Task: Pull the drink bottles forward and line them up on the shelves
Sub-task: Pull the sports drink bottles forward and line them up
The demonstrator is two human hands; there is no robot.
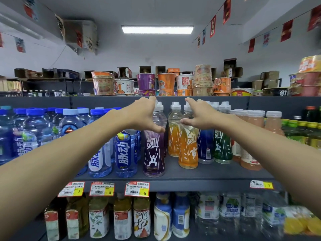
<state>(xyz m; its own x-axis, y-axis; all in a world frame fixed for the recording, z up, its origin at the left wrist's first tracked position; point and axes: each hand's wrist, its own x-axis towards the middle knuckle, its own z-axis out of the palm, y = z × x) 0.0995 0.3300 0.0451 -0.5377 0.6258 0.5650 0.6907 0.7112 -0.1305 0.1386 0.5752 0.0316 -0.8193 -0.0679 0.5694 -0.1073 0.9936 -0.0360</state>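
On the dark middle shelf point(217, 173) a purple drink bottle point(153, 153) stands near the front edge. My left hand point(140, 115) curls round its upper part, thumb on the shoulder and fingers behind the white cap. To its right stands an orange bottle point(188, 148), and my right hand point(201, 115) wraps its neck the same way. A second orange bottle point(173, 136) sits further back between them. A blue bottle point(205, 145) and a green bottle point(222, 146) of the same kind stand right of the orange one.
Blue sports-drink bottles point(125, 152) crowd the shelf's left side and pink juice bottles point(250, 153) its right. Instant noodle cups point(145, 81) fill the top shelf. Price tags point(137, 188) hang on the shelf edge above tea and water bottles point(142, 218) on the lower shelf.
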